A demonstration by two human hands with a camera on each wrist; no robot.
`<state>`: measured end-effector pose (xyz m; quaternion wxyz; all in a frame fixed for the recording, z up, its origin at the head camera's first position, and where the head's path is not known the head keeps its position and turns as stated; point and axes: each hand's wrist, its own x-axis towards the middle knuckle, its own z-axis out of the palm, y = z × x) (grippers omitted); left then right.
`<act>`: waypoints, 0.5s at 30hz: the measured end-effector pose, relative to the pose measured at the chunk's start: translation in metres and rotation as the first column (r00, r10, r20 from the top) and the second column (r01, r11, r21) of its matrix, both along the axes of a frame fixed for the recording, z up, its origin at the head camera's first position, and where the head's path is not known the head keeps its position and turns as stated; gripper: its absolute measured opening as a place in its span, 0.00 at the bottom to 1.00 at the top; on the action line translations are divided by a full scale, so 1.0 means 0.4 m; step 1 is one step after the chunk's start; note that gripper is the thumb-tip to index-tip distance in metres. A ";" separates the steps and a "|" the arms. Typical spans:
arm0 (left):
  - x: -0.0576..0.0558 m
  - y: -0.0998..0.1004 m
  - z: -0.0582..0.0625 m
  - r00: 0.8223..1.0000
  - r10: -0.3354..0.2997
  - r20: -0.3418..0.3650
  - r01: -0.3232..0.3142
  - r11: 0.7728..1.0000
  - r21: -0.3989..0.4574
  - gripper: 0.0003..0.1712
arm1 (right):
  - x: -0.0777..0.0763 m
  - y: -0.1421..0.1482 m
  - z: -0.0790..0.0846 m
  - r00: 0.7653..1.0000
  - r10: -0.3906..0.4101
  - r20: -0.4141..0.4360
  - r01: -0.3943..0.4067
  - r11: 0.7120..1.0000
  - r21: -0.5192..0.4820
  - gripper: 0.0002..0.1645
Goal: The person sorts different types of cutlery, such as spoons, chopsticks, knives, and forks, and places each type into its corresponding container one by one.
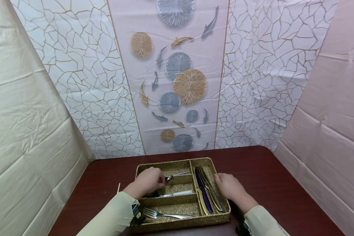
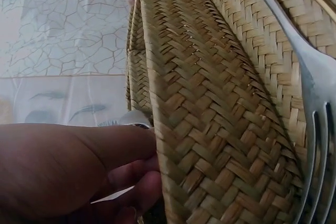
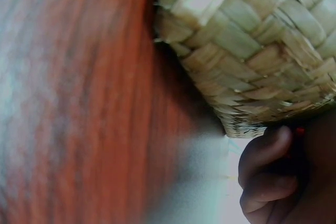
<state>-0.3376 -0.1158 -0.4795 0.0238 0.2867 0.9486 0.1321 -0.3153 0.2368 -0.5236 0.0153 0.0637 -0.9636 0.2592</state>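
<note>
A woven cutlery tray (image 1: 180, 224) with several compartments lies before me. My left hand (image 1: 148, 181) reaches into its middle part with curled fingers; their tips are partly hidden behind a woven divider (image 2: 210, 108). Whether they pinch anything is unclear. Close by the fingertips lies a spoon (image 1: 170, 178), and nearer me a utensil with a whitish handle (image 1: 183, 193). A silver fork (image 1: 156, 214) rests in the front compartment, below the left wrist. My right hand (image 1: 231, 188) grips the tray's right side, with fingers curled by the outer wall (image 3: 262, 66).
Several knives, among them a dark blue knife (image 1: 204, 193) and gold ones, lie lengthwise in the right compartment. The tray stands on a dark red wooden table (image 1: 262, 173). Patterned cloth (image 1: 250, 82) hangs behind it, and plain cloth at both sides.
</note>
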 end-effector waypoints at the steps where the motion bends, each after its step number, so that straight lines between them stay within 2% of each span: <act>1: 0.001 0.001 -0.001 1.000 0.002 0.009 -0.002 1.000 0.000 0.22 | -0.001 -0.001 0.000 1.000 -0.001 0.000 0.001 1.000 0.002 0.25; 7: 0.011 0.007 -0.008 1.000 -0.002 0.006 0.002 1.000 -0.025 0.18 | -0.002 0.000 -0.002 1.000 0.002 -0.001 -0.002 1.000 0.010 0.25; 11: 0.014 0.010 -0.011 1.000 -0.003 -0.014 0.003 0.999 -0.048 0.23 | -0.002 0.000 -0.002 1.000 0.001 0.004 -0.001 1.000 0.003 0.25; 15: 0.014 0.011 -0.013 1.000 0.001 -0.002 -0.001 0.998 -0.069 0.27 | -0.001 0.001 -0.005 1.000 -0.001 0.007 0.001 1.000 0.004 0.24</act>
